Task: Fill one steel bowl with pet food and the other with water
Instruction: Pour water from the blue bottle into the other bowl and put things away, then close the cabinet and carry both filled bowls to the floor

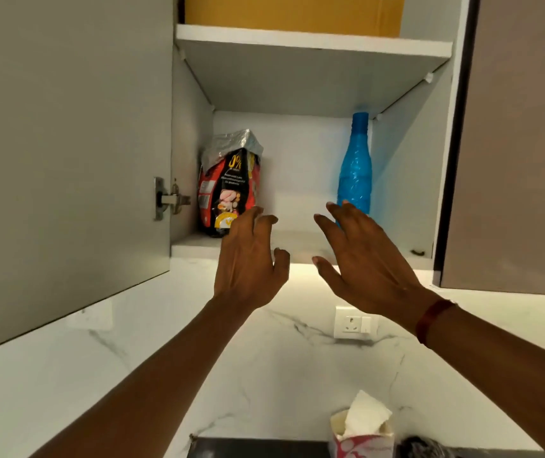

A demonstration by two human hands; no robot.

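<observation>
A kitchen wall of white marble with grey veins fills the lower part of the view, with an open wall cupboard (311,137) above it. On the cupboard's lower shelf (191,246), at the left, a bag of pet food (229,183) stands upright; it is red and black with a crumpled silver top. At the right of the same shelf stands a blue plastic bottle (354,166), upright and capped, well apart from the bag. No steel bowls are in view.

Two bare arms reach up toward the shelf. The left hand (251,262) is just in front of the bag's lower right corner, its fingers spread and slightly curled, holding nothing; whether it touches the bag cannot be told. The right hand (360,262) is raised in front of the bottle's base, fingers spread wide and empty, and it hides the bottom of the bottle. A red band (433,320) circles the right wrist.

The cupboard door (66,153) hangs open at the left, grey, with a metal hinge (168,200) on its inner edge. On the upper shelf sits a yellow-brown cardboard box (294,13). A closed brown cupboard door (522,143) is at the right. A white wall socket (354,322) sits on the marble below the cupboard. At the bottom edge, a tissue box (362,438) with a white tissue sticking out stands on a dark bench (254,448).
</observation>
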